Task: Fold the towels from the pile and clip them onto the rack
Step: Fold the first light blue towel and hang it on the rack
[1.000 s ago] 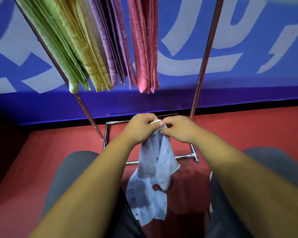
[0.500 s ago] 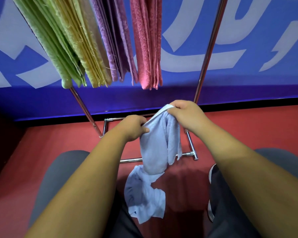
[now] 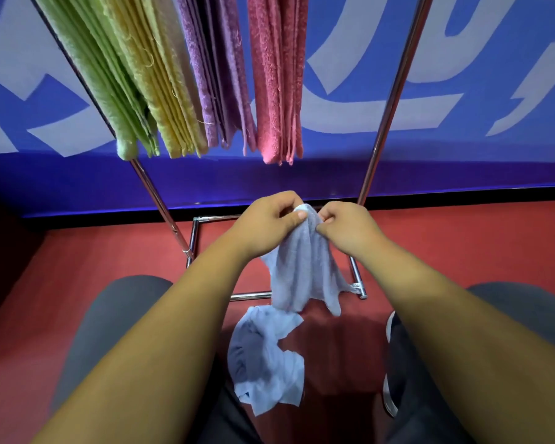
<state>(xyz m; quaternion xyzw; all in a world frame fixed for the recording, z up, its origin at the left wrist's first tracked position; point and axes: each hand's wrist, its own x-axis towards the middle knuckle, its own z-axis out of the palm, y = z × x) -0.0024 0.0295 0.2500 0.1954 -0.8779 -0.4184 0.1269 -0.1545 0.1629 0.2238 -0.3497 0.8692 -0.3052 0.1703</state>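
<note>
The 2 hands have come back together. Left hand and right hand pinch the towel's top edge; it hangs toward 6 o'clock, below the rack.

Four hanging towel bunches; two light-blue towels; two hands

We found open gap on rack between pink towel and right pole, blue wall behind. Left stretch was blocked: green towel, yellow towel, purple towel hung packed side by side (edges touching or nearly so). Below hanging ends we had clear air down to both hands. Base bars ringed red floor; second pale towel lay between knees.
</note>
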